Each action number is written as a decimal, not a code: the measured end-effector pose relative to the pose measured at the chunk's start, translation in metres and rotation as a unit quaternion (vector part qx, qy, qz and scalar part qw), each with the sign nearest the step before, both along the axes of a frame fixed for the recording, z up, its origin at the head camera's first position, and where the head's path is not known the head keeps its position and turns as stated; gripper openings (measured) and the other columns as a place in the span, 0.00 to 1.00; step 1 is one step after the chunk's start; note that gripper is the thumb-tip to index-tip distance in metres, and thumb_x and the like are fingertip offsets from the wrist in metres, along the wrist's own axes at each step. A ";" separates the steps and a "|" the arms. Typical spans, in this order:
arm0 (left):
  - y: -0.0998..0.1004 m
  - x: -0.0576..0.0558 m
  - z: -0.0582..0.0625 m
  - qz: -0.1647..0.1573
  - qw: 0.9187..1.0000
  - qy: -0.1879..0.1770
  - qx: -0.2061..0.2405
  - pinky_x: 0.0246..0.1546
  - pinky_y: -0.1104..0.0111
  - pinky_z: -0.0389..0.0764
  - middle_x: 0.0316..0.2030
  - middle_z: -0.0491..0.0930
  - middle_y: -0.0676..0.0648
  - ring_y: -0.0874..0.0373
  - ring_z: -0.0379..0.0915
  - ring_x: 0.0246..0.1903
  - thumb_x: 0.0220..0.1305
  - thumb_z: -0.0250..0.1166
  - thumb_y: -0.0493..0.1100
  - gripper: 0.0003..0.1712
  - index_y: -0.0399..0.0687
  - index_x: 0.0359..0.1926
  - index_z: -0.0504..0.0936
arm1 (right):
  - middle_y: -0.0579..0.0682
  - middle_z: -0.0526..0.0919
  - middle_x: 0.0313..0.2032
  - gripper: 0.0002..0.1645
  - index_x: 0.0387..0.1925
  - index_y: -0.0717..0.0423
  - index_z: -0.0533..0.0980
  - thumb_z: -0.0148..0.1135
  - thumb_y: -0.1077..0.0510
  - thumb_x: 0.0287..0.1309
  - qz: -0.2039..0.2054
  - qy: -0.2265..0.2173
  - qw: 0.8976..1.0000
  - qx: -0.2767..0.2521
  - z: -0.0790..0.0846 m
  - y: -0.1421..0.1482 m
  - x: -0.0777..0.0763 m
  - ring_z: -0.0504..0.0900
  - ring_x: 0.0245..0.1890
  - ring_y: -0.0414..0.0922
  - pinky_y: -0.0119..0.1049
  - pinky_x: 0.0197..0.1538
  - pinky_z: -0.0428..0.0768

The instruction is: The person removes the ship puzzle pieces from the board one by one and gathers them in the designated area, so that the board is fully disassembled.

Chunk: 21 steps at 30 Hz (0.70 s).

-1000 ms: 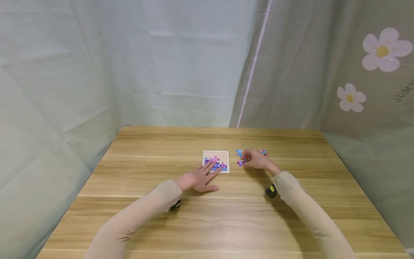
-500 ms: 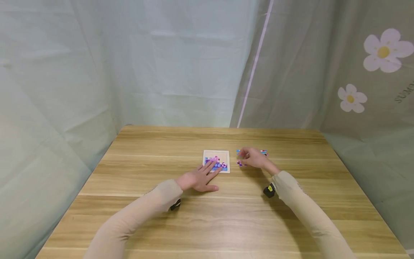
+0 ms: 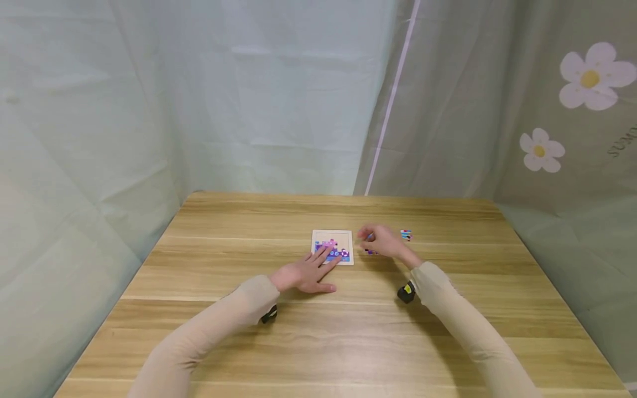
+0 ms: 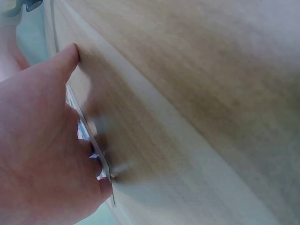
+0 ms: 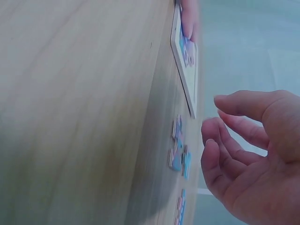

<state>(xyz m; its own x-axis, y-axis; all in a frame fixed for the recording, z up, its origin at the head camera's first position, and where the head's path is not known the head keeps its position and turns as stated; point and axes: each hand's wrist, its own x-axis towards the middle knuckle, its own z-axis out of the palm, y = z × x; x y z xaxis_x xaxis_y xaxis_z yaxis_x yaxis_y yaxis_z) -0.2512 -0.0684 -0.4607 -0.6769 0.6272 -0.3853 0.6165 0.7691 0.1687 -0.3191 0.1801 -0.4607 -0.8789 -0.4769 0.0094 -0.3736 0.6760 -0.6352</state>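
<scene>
A square white puzzle frame [image 3: 316, 236] lies on the table, its lower part filled with purple, pink and blue puzzle pieces [image 3: 329, 244]. My left hand [image 3: 311, 275] is laid flat with spread fingers over its near edge, fingertips resting on the pieces. To the right of the frame, my right hand [image 3: 382, 240] hovers over loose pieces. In the right wrist view its fingers are loosely curled, thumb close to the index fingertip, and no piece shows between them. Purple loose pieces [image 3: 370, 252] sit partly hidden beneath that hand.
More loose pieces [image 3: 406, 235], blue, white and red, lie right of my right hand. The wooden table [image 3: 328, 342] extends to hanging curtains [image 3: 278, 110] behind and at the sides. A black wrist camera [image 3: 406, 293] hangs under my right forearm.
My right hand has shifted left toward the frame, uncovering the loose pieces on the right. The left hand stays in place on the puzzle.
</scene>
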 end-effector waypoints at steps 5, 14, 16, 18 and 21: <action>0.000 0.000 -0.001 0.004 1.000 -0.004 -0.005 0.75 0.52 0.45 0.77 0.28 0.41 0.47 0.24 0.76 0.69 0.45 0.68 0.47 0.56 0.77 0.36 | 0.58 0.83 0.39 0.12 0.45 0.64 0.78 0.64 0.65 0.58 0.004 -0.021 0.999 -0.031 -0.004 -0.008 -0.002 0.83 0.33 0.45 0.30 0.34 0.82; -0.001 -0.001 -0.001 0.012 1.000 -0.011 0.012 0.75 0.51 0.45 0.77 0.28 0.39 0.45 0.25 0.76 0.69 0.46 0.68 0.47 0.56 0.77 0.38 | 0.59 0.83 0.38 0.12 0.44 0.65 0.77 0.62 0.67 0.58 0.020 -0.031 0.997 -0.063 -0.007 -0.022 -0.003 0.82 0.35 0.46 0.31 0.35 0.81; 0.000 -0.001 -0.001 0.011 1.000 -0.011 0.011 0.75 0.50 0.45 0.77 0.28 0.39 0.45 0.26 0.76 0.69 0.46 0.68 0.47 0.56 0.77 0.38 | 0.59 0.83 0.38 0.11 0.43 0.66 0.77 0.62 0.67 0.58 0.025 -0.026 0.997 -0.063 -0.009 -0.026 -0.004 0.82 0.36 0.47 0.32 0.37 0.81; 0.000 -0.001 0.000 0.010 1.000 -0.010 0.010 0.75 0.50 0.44 0.77 0.28 0.39 0.45 0.26 0.76 0.69 0.46 0.68 0.47 0.56 0.77 0.37 | 0.59 0.84 0.38 0.11 0.44 0.66 0.77 0.62 0.67 0.58 0.030 -0.022 0.997 -0.064 -0.011 -0.029 -0.004 0.83 0.37 0.47 0.32 0.39 0.81; -0.001 -0.001 0.001 0.009 1.000 -0.009 0.012 0.75 0.49 0.45 0.77 0.28 0.39 0.45 0.26 0.76 0.69 0.46 0.68 0.47 0.56 0.77 0.37 | 0.59 0.84 0.39 0.11 0.44 0.65 0.77 0.62 0.67 0.58 0.033 -0.021 0.997 -0.068 -0.011 -0.034 -0.004 0.83 0.38 0.47 0.34 0.42 0.82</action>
